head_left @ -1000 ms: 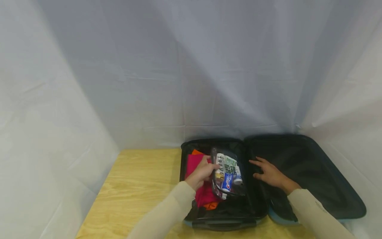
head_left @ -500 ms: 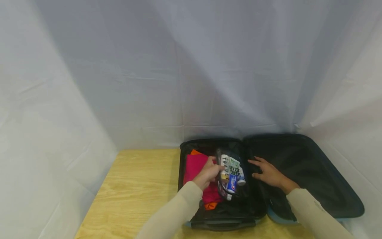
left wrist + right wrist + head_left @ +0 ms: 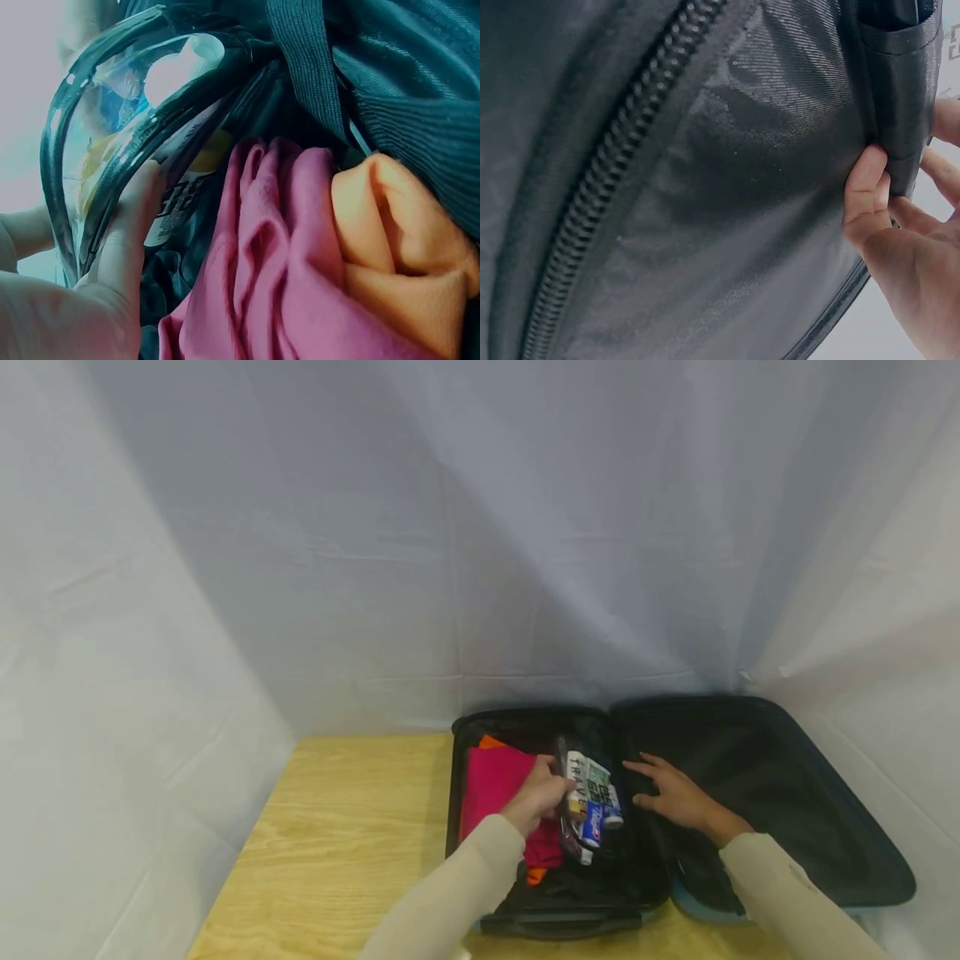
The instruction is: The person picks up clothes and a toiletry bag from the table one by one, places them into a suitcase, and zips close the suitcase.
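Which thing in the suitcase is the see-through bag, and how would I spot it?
Find the open black suitcase on the wooden table. In its left half, beside folded pink clothes, the left hand grips the see-through pouch. It alone is clear plastic with a black rim, showing small tubes and bottles inside.

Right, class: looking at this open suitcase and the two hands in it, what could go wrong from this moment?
1. The left hand holds the clear toiletry pouch on edge beside the pink cloth; it may tip over or slip from the fingers.
2. Pushing the pouch down could crumple the pink cloth and the orange cloth next to it.
3. The right hand rests on the suitcase lining near the middle divider; it may get in the pouch's way.
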